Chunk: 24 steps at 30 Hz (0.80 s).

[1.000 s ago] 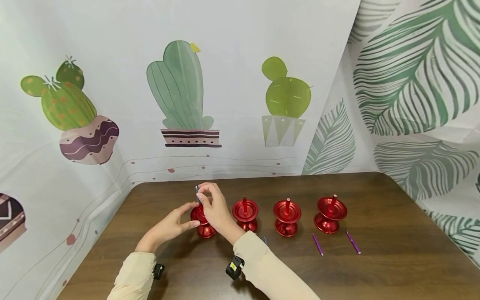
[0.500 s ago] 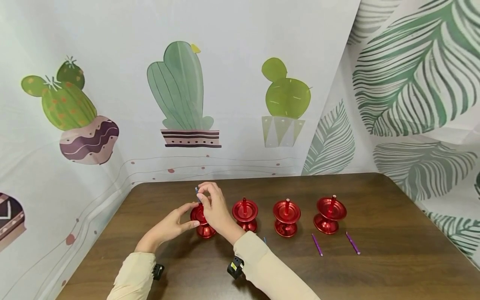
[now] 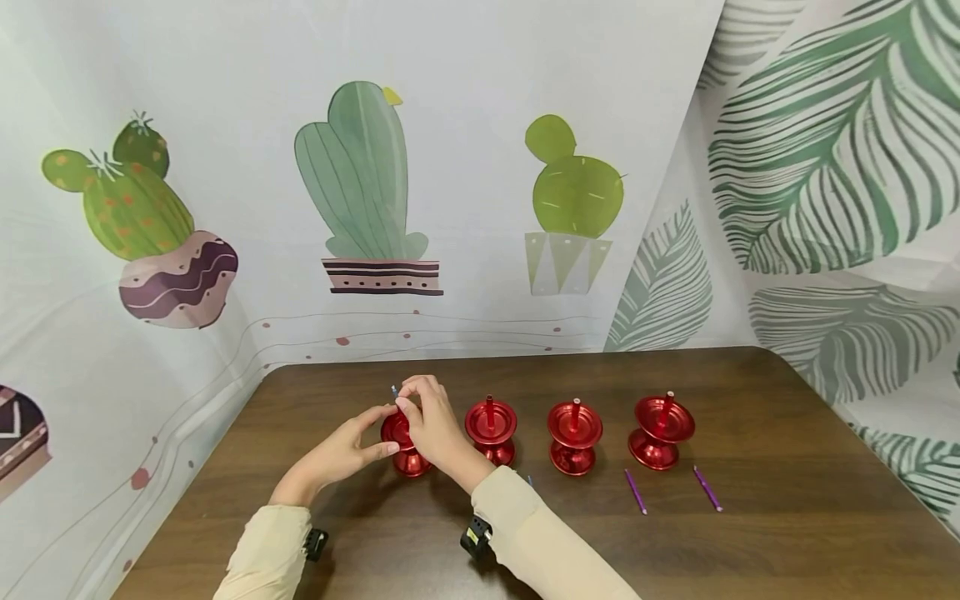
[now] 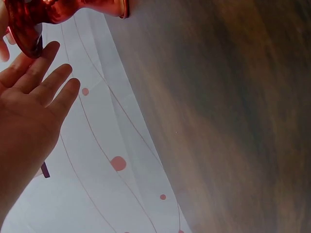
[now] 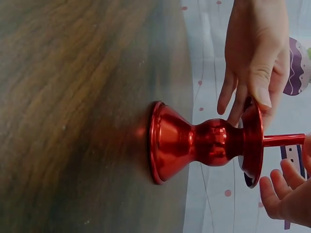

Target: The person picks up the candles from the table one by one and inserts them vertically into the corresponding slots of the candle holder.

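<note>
At the left of the row, a shiny red metal candle holder [image 3: 411, 463] stands upright on the table. My left hand [image 3: 335, 451] holds its dish by the rim, thumb on one side and fingers on the other, also seen from the side in the right wrist view, where the holder's body [image 5: 214, 143] shows fully. My right hand [image 3: 433, 423] pinches a thin blue candle [image 3: 394, 390] above the holder's central red tube [image 5: 282, 140]. The candle's pale tip sticks up past the fingers. Its lower end is hidden by the hand.
Three more red candle holders [image 3: 491, 421] [image 3: 574, 425] [image 3: 662, 419] stand in a row to the right. Two purple candles [image 3: 635, 491] [image 3: 707, 489] lie before them. Another blue stick [image 3: 531, 481] is partly hidden by the right sleeve. A printed cloth [image 3: 480, 167] hangs behind the table.
My right hand has moved slightly down and right, and the blue candle's tip sits lower than before. The left hand and the holder have stayed in place.
</note>
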{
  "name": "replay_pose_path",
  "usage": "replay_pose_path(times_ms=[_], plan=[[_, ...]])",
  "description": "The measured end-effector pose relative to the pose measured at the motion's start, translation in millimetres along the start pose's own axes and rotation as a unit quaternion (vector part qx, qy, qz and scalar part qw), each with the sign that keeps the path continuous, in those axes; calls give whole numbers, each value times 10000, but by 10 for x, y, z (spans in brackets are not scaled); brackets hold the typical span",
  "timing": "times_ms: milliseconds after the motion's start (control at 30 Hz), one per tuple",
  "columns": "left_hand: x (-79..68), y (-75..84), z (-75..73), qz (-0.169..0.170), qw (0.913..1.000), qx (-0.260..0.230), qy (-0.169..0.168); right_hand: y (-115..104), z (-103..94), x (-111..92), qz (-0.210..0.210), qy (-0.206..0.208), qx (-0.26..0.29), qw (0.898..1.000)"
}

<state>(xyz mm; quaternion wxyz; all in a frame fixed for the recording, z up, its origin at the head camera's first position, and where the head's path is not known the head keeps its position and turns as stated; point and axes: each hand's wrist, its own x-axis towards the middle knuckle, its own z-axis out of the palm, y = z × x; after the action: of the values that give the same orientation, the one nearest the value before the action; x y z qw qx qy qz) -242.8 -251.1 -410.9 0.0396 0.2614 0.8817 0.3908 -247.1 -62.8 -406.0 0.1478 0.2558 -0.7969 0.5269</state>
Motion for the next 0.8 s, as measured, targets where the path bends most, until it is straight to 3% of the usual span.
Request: replay_pose_path(times_ms=[167, 433, 800], plan=[[-8, -6, 1, -7, 10000, 31, 12, -15, -27, -16, 100, -143, 104, 9998], [1, -4, 8, -169, 9999, 15, 10, -16, -25, 13, 36, 91, 380, 9992], [-11, -18, 27, -153, 9999, -59, 9, -21, -45, 9, 492, 280, 862, 9947]])
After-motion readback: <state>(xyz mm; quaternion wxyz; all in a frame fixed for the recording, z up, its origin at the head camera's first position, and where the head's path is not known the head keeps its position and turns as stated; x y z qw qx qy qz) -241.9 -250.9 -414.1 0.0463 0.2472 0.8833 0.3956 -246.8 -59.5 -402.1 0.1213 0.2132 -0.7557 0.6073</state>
